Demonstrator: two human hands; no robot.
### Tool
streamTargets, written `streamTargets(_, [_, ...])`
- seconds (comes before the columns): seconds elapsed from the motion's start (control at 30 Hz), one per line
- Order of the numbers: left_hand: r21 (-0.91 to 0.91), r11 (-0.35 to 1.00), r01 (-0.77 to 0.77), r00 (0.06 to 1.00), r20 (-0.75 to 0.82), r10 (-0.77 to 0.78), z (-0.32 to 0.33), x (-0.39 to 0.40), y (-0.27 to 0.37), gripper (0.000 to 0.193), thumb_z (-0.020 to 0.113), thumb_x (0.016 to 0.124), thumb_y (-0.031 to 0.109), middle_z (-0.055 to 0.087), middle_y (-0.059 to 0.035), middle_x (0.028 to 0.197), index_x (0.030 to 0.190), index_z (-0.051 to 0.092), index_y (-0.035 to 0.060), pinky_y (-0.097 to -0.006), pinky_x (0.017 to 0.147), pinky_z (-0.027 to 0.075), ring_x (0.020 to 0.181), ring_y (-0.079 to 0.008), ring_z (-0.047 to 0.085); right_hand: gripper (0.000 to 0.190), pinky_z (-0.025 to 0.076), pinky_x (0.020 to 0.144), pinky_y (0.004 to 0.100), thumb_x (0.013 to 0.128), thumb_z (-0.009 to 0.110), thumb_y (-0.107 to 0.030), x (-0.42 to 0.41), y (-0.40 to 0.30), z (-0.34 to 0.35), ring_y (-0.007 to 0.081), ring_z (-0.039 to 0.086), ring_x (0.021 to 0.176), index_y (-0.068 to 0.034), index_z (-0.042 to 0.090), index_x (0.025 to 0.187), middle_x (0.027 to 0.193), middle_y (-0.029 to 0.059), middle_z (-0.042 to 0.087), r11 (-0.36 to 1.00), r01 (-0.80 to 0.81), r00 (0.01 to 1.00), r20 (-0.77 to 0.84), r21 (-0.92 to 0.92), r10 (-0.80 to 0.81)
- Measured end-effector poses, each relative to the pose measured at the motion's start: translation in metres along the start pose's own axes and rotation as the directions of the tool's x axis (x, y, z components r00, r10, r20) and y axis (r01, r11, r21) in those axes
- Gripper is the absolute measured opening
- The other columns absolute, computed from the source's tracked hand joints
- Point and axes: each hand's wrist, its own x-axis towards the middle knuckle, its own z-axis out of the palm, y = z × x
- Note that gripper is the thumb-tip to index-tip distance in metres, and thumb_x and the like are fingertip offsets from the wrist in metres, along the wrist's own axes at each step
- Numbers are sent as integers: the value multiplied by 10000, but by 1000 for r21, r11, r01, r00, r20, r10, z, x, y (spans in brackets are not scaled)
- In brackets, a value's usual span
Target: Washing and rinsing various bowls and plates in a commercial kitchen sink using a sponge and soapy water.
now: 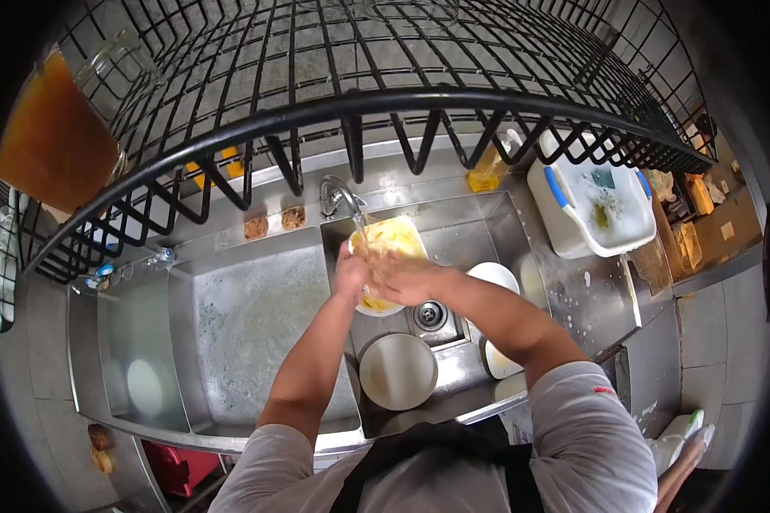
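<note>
My left hand and my right hand are together under the faucet, where water runs down. Both are over a white dish smeared with yellow food or sauce. Blur hides the fingers, so whether either hand grips something is unclear. Just below my hands shows the rim of a white dish with yellow residue. A round bowl or plate lies in the sink basin near its front. Under my right forearm are a white plate and another dish, partly hidden. The drain lies between them.
A black wire rack hangs overhead across the view. Left are a basin of cloudy water and a narrower one with a submerged white dish. A white tub of suds stands right, near a bottle of yellow liquid. Two scrubbing pads rest behind.
</note>
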Motion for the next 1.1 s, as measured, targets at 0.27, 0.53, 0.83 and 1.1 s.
streamTargets(0.27, [-140,975,175,983,74,-166,-11,11,-13,274,490,1087,167,692,-94,1205,1325,602,90,-396,907,538,1066,-232,662,664,166,1287,470,1067,382,-495,5,-16,-22,320,326,1526,-36,442,1542,1610,215,398,994,-50,999,26,102,48])
streamTargets(0.53, [1,996,89,993,81,-89,-8,7,-2,251,520,1098,236,703,-79,1160,1247,654,85,-372,906,519,1022,-180,643,682,69,1302,437,1077,338,-534,-3,-4,-7,300,150,1595,-66,431,1564,1676,178,300,974,-157,975,129,-165,179])
streamTargets(0.83, [162,984,-77,997,38,72,-5,-4,11,304,511,1107,224,690,-87,1223,1363,598,86,-339,949,495,1066,-178,631,691,40,1305,529,979,525,-284,-26,16,-27,244,192,1594,-56,335,1603,1696,123,287,783,-14,950,238,-621,205])
streamTargets(1.1, [241,954,-176,975,-87,202,-7,16,13,259,530,1096,221,717,-85,1151,1308,617,99,-341,926,500,1033,-164,637,824,153,1293,484,825,725,-266,-6,-65,-8,363,300,1538,24,417,1532,1627,246,361,898,-399,866,245,-183,435])
